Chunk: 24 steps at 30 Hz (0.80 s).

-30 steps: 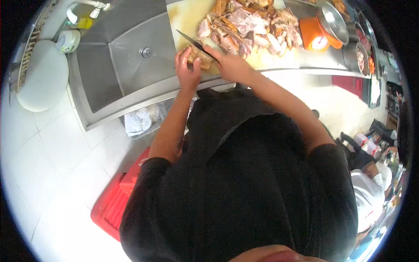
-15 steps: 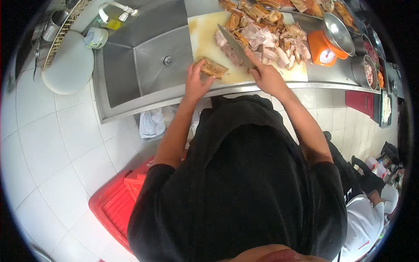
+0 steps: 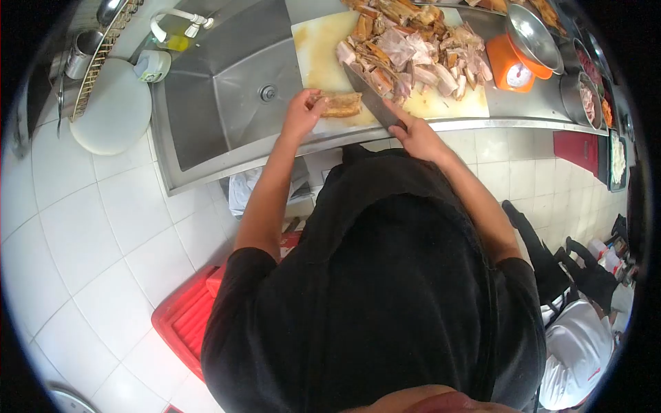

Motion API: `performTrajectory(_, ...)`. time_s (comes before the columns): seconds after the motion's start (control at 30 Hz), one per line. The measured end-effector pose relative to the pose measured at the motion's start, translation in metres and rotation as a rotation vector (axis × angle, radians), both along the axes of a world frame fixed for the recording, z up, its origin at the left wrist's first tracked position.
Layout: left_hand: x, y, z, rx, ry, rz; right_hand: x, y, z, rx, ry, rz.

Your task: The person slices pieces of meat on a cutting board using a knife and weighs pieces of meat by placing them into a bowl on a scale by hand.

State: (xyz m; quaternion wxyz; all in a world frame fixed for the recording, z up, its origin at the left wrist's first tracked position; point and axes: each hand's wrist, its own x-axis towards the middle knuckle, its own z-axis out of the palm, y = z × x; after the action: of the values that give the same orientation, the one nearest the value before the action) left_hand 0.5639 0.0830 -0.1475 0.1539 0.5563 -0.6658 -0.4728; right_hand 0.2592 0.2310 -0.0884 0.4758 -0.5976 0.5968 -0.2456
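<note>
My left hand (image 3: pixel 303 112) grips the left end of a browned slab of meat (image 3: pixel 342 105) at the front of the white cutting board (image 3: pixel 315 54). In my right hand (image 3: pixel 418 135) is the handle of a large knife (image 3: pixel 372 100). Its blade slants up and left, just right of the slab, with the tip at the edge of the pile. Behind the blade, cut pieces of meat (image 3: pixel 428 55) lie heaped on the board, some pale and some browned.
A steel sink (image 3: pixel 227 103) with a white faucet (image 3: pixel 180 22) lies left of the board. To the right stand an orange scale (image 3: pixel 511 67) with a metal bowl (image 3: pixel 534 44) and a pot of meat (image 3: pixel 582 102). A person in white (image 3: pixel 578 351) is behind on the right.
The knife has moved from beside the cut pieces down toward the slab, and those pieces now sit against the heap. The slab has turned more level in my left hand.
</note>
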Motion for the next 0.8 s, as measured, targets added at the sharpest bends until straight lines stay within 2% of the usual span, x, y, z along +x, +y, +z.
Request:
performTrajectory(0.03, -0.001, -0.007, -0.002, 0.11, -0.008, 0.032, 0.004, -0.007, 0.001, 0.044, -0.018, -0.012)
performTrajectory(0.13, -0.013, 0.004, 0.014, -0.331, 0.056, -0.037, 0.009, -0.013, 0.012, 0.118, 0.018, -0.028)
performTrajectory(0.23, -0.01, 0.023, 0.024, -0.6, -0.063, -0.292, 0.005, -0.01, 0.01, 0.084, 0.025, -0.045)
performTrajectory(0.37, -0.01, 0.024, 0.02, -0.473, -0.003, -0.215, 0.0, 0.003, -0.02, -0.122, -0.043, -0.07)
performTrajectory(0.57, -0.021, -0.019, 0.011, -0.148, 0.071, -0.001, 0.001, -0.006, 0.018, 0.149, -0.043, -0.112)
performTrajectory(0.63, -0.019, -0.039, 0.018, 0.036, 0.034, 0.022, 0.001, -0.004, 0.014, -0.048, -0.039, -0.156)
performTrajectory(0.67, -0.018, -0.043, 0.021, -0.04, -0.065, 0.002, -0.001, -0.002, 0.013, -0.146, -0.037, -0.182)
performTrajectory(0.73, -0.019, -0.047, 0.031, -0.192, -0.261, -0.048, -0.007, 0.001, 0.02, -0.119, -0.078, -0.22)
performTrajectory(0.8, -0.02, -0.044, 0.038, -0.453, -0.308, -0.169, -0.012, 0.006, 0.032, -0.051, -0.096, -0.274)
